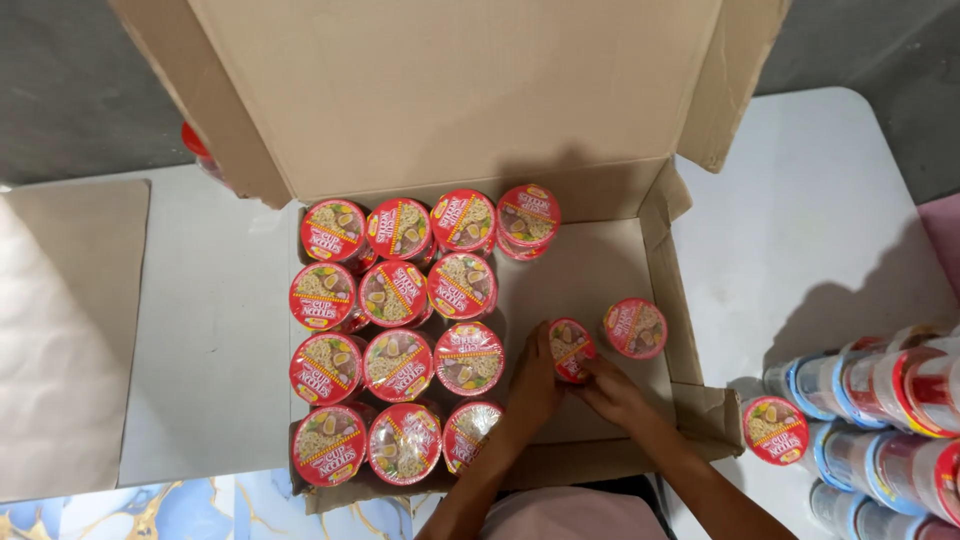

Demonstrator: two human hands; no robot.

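White table (815, 230) on dark grey floor (60, 90), evenly lit.

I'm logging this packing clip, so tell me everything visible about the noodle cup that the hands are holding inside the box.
The noodle cup is a small round tub with a red rim and a lid picturing noodles and toppings, apparently foil or paper. It looks sealed and is tilted, lid facing up and slightly left. It sits in the open right part of the cardboard box, just left of a loose cup. The left hand grips its left side and the right hand holds it from below.
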